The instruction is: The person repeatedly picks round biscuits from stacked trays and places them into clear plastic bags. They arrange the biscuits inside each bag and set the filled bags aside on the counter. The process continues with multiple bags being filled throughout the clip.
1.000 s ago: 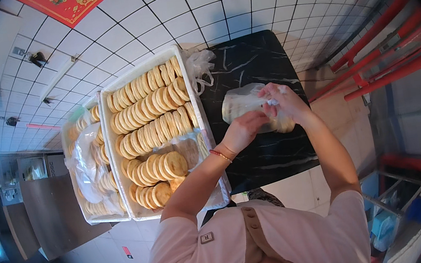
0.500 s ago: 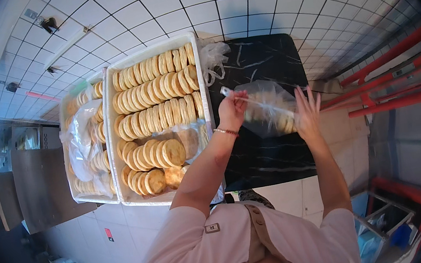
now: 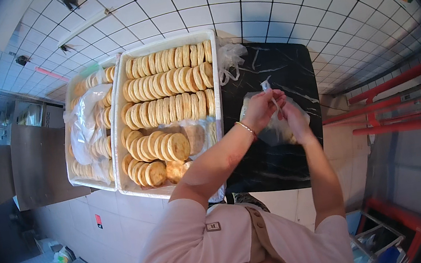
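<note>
A clear plastic bag (image 3: 274,134) with round flatbreads inside lies on the black marble-patterned table (image 3: 275,173). Over its top my two hands meet. My left hand (image 3: 263,110), a bracelet at its wrist, is closed on the bag's gathered top, and a twisted white end sticks up past the fingers. Close against it, my right hand (image 3: 295,118) has its fingers bent in on the same gathered plastic. The fingertips partly cover one another. Left of the table, a white crate (image 3: 218,84) holds rows of pale, browned flatbreads (image 3: 172,109).
A second white crate (image 3: 69,151) of flatbreads, partly under plastic bags (image 3: 84,114), stands farther left. Crumpled clear bags (image 3: 232,61) lie at the table's back left corner. Red metal bars (image 3: 400,102) run along the right side. The tiled wall (image 3: 258,12) rises behind.
My right hand has moved left from the bag's far side to meet my left hand. The stretched bag top is now bunched between them. The whole view has shifted slightly.
</note>
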A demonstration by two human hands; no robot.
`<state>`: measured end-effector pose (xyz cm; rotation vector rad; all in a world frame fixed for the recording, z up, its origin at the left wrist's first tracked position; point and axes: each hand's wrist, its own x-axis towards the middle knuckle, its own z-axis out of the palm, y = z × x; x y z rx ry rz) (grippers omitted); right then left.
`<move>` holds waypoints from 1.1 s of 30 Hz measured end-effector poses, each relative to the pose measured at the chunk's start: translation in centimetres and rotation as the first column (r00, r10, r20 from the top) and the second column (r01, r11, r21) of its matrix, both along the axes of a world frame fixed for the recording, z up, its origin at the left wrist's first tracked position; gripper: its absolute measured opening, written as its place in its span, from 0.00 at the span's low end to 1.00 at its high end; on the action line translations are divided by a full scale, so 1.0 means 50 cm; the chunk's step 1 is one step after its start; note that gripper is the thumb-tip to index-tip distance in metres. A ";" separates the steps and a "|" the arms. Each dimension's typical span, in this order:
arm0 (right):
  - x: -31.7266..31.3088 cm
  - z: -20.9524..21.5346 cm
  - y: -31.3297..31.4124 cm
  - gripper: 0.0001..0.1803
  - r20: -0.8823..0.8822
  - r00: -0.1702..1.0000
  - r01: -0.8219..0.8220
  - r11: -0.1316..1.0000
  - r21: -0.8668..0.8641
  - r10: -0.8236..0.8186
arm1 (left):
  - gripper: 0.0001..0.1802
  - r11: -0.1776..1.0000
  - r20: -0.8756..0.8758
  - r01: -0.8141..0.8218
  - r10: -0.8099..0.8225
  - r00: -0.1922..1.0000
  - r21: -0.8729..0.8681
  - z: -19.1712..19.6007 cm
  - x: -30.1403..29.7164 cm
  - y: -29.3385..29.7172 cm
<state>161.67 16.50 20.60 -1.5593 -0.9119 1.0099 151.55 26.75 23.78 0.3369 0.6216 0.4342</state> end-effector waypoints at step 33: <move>0.002 -0.032 -0.042 0.13 0.795 0.604 -0.017 0.998 -0.059 0.057 | 0.08 -0.098 -0.509 0.527 0.164 0.845 0.844 -0.093 -0.041 0.051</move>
